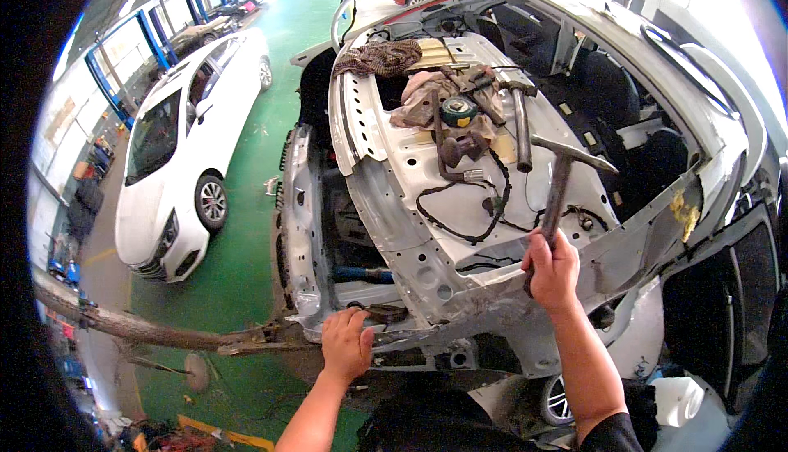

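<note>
Head view, right grip (556, 271) clenching slender-headed hammer (558, 188), left grip (345, 346) unclenched on scuffed metal bodywork (415, 276)

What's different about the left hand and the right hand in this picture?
The left hand holds no tool, while the right hand grips a hammer by its handle.
The left hand's fingers lie at the edge of the stripped car body; the right hand's curl around that handle.
The left hand is lower in the picture than the right hand.
Both are bare.
</note>
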Demonstrator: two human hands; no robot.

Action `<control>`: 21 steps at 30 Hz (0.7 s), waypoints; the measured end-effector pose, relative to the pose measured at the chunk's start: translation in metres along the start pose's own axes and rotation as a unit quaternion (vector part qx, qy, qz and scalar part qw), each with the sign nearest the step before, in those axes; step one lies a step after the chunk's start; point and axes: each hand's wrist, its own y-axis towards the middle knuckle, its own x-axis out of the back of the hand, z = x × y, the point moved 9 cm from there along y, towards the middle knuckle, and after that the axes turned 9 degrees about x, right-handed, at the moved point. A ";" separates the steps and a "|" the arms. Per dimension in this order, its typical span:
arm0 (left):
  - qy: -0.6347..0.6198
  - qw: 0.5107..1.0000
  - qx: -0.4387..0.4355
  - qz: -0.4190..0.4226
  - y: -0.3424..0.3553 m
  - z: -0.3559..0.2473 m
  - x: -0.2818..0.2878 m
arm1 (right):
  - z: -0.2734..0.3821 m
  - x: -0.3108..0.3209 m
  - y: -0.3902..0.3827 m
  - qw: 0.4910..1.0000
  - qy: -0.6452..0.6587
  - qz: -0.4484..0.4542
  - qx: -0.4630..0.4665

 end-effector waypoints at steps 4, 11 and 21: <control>0.014 1.000 0.013 -0.005 -0.004 0.009 -0.007 | 0.002 -0.007 -0.002 0.996 -0.066 0.029 0.061; -0.064 0.985 0.141 0.082 0.004 0.024 -0.012 | 0.005 -0.007 0.001 0.994 -0.099 0.044 0.028; -0.561 0.613 0.460 0.312 0.066 0.013 -0.099 | 0.002 -0.010 0.003 0.991 -0.131 0.021 -0.001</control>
